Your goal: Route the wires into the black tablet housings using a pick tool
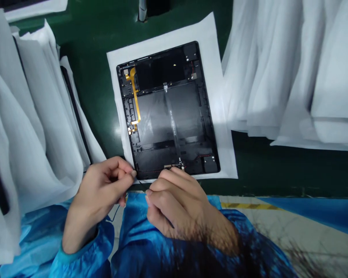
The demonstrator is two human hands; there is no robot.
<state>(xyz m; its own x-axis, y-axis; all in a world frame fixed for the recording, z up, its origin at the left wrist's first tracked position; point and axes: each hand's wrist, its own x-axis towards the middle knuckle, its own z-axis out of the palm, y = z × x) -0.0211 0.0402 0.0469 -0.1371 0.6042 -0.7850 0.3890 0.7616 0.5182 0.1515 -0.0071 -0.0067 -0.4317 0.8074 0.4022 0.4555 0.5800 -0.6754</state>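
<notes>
An opened black tablet back housing (188,112) lies on a white soft sheet (226,154), slightly turned. Inside it an orange flex cable (137,106) runs down the left side, and a grey ribbon (173,125) crosses the middle. A small circuit board (171,166) shows at the near edge. My left hand (100,189) is closed in a pinch at the near left corner; what is between the fingertips is too small to name. Curled at the near edge, my right hand (185,204) holds a thin dark tool (143,185), mostly hidden by the fingers.
Hanging or stacked white sheets (46,116) with dark flat edges between them stand at the left. More white sheets (272,77) are bunched at the right. The green work surface (88,92) lies beneath, with a grey post (142,9) at the back.
</notes>
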